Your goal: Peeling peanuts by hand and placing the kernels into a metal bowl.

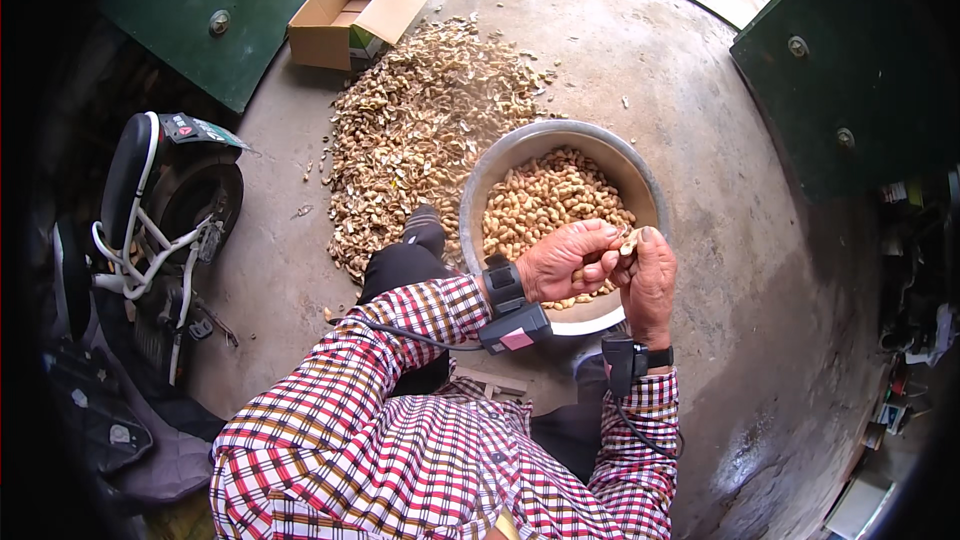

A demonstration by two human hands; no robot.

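Standing on the left is a bike (130, 175) with a black seat and pale frame. Next come an open cardboard box (400, 2) and, spread on the floor (270, 270) in front of it, a heap of shells (420, 110). Right of the heap sits a metal basin (545, 128) holding whole peanuts (555, 195). Over its near right side, the left hand (565, 262) has its fingers curled, tips close to a pale peanut shell (629, 243); whether they grip it I cannot tell. That shell lies just right of those fingertips, its long axis slanting away and rightward. The right hand (650, 285) is nearer, pinching it between thumb and finger. Farther right stands a green door (850, 70).
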